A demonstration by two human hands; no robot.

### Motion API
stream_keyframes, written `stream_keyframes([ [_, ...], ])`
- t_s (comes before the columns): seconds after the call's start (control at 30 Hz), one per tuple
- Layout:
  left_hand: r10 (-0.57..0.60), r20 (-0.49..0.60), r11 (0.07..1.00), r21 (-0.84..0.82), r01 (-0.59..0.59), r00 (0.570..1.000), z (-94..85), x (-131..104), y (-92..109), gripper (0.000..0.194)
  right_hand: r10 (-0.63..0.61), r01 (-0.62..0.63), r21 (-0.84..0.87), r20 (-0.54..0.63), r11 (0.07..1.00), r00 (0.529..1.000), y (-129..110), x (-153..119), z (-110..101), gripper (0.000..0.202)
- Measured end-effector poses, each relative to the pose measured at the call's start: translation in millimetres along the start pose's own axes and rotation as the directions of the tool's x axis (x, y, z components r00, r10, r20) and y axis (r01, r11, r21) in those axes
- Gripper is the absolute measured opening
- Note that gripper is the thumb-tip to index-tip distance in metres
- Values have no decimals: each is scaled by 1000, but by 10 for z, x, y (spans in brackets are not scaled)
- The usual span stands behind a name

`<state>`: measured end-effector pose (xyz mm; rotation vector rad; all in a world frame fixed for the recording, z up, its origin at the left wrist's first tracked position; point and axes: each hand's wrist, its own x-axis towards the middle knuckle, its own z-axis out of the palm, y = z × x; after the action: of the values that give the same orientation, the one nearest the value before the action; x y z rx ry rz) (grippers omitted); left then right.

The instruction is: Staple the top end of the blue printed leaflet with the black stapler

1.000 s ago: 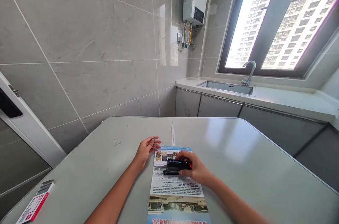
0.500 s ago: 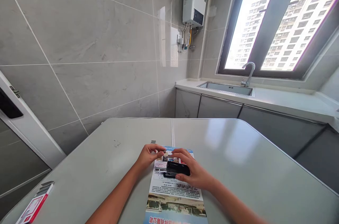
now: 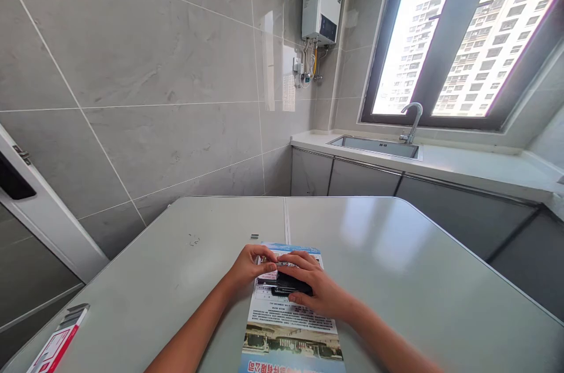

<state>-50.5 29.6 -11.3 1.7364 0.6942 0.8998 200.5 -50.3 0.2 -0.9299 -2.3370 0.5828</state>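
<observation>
Brochure (image 3: 291, 340), inverted 有限公司; black stapler (image 3: 296, 283) clasped in my right grip (image 3: 321, 289); left grip (image 3: 247, 267) pinching silvery strip (image 3: 279, 264); red-white box (image 3: 59, 342)

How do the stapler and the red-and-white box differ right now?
The stapler is black; the box is red and white. The stapler sits over the leaflet, partly covered by the right hand; the box lies directly on the table, untouched. Both show only partly.
</observation>
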Motion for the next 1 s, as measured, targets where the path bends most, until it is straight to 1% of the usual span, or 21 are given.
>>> stream_keyframes([
  [0.07,-3,-10,1000,5,3,1000,20,-2,1,32,10,-10,2,-22,1000,1000,-1,2,14,59],
  [0.17,24,-19,999,33,-23,1000,31,-6,18,37,16,-14,23,-72,1000,997,29,10,32,57],
  [0.23,44,-38,995,92,-41,998,12,-7,31,37,43,-36,51,-145,998,988,81,20,1,52],
  [0.3,75,-33,975,211,-66,997,-37,-2,26,33,112,-97,73,-254,993,961,168,21,-90,45],
  [0.33,97,-2,953,288,-92,995,-72,3,13,31,159,-141,78,-315,987,936,227,13,-157,42],
  [0.37,119,53,923,363,-130,991,-110,9,-6,28,209,-194,80,-374,978,904,298,-2,-233,40],
  [0.4,135,121,888,426,-175,983,-151,14,-31,25,263,-253,81,-429,964,864,380,-25,-312,39],
  [0.47,140,237,835,494,-243,961,-225,20,-88,28,373,-385,85,-505,919,779,575,-96,-455,40],
  [0.57,120,340,799,524,-294,933,-295,19,-163,33,528,-583,72,-525,809,667,910,-232,-562,39],
  [0.6,115,356,790,533,-303,927,-304,17,-179,31,560,-628,60,-523,776,642,1016,-274,-566,38],
  [0.63,111,362,781,544,-306,926,-308,15,-187,28,581,-659,45,-519,751,627,1112,-310,-557,38],
  [0.7,98,351,765,572,-296,931,-301,8,-180,25,611,-703,-2,-493,711,620,1264,-363,-523,38],
  [0.77,70,338,751,601,-273,939,-288,-3,-145,24,633,-732,-54,-460,679,622,1356,-392,-493,39],
  [0.87,27,332,742,626,-241,943,-273,-23,-69,23,647,-755,-100,-451,648,615,1414,-407,-481,39],
  [1.0,14,338,754,614,-232,941,-263,-26,-28,24,648,-775,-137,-472,617,599,1449,-410,-474,38],
])
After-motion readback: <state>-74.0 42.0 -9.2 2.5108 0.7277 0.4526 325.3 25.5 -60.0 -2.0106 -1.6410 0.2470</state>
